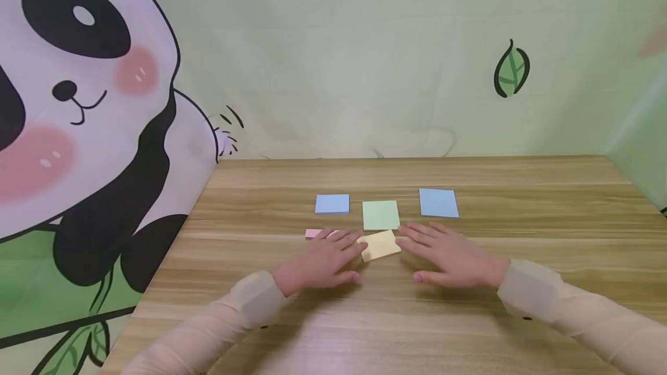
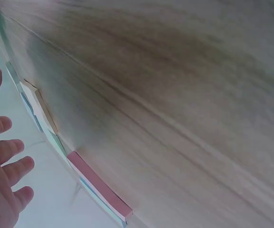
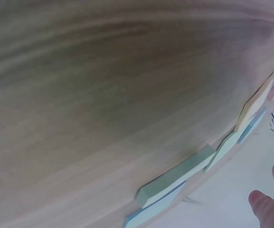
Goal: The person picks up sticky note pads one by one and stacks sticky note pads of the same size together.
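Observation:
In the head view my left hand (image 1: 325,258) hovers with outstretched fingers, partly covering a pink sticky-note pad (image 1: 312,234). The left wrist view shows that pink pad (image 2: 99,185) lying apart from the fingers. Opposite it, my right hand (image 1: 450,256) is also held over the table, palm down and holding nothing. A thick green pad (image 3: 177,173) shows in the right wrist view; the right hand hides most of it from the head camera. Between the fingertips of both hands a yellow sticky-note pad (image 1: 380,246) lies tilted on the table.
Behind the yellow pad lies a square light-green pad (image 1: 381,216). A smaller blue pad (image 1: 332,203) is to its left and a square blue pad (image 1: 439,202) to its right. The wooden table (image 1: 521,201) ends at a cloth backdrop (image 1: 323,74) printed with a panda.

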`<state>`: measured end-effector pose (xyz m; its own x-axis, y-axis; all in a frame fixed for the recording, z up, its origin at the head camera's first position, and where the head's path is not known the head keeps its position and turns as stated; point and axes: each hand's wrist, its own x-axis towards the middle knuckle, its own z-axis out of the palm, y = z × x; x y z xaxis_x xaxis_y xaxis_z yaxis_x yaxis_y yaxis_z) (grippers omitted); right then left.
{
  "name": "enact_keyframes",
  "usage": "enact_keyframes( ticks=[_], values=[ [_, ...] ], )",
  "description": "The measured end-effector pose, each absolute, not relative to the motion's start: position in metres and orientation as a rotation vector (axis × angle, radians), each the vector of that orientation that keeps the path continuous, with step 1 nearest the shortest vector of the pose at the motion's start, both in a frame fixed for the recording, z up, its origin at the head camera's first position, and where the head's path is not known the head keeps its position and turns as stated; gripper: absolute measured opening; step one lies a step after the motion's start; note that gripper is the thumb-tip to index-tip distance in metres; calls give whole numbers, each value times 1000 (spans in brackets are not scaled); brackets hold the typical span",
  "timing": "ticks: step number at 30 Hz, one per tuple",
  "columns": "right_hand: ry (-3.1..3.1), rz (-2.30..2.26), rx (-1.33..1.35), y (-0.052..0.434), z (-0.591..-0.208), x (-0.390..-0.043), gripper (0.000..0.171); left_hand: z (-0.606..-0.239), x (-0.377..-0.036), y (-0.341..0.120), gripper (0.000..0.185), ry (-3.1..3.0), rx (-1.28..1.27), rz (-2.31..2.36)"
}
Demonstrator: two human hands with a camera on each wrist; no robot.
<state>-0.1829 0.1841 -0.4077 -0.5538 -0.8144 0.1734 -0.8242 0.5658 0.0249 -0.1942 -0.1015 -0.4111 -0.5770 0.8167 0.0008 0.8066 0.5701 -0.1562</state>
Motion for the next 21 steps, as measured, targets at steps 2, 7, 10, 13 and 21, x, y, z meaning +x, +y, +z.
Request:
enact_keyframes(
  ticks=[2,7,10,13,21],
  values=[
    [-2599,80,1398,183,-407,-185,65,-411,-195,-101,57,-2676,-1396,222],
    [-2544,83,1412,181,-406,-190,64,-411,-197,-100,53,-2621,-1377,253],
    [-2542,87,1407,180,-408,-192,63,-409,-197,-98,50,-2610,-1361,272],
    [-2568,73,1390,178,-408,-193,61,-407,-196,-97,45,-2601,-1347,285],
    [-2659,79,1372,169,-400,-197,53,-408,-194,-93,30,-2554,-1332,300]
  ],
)
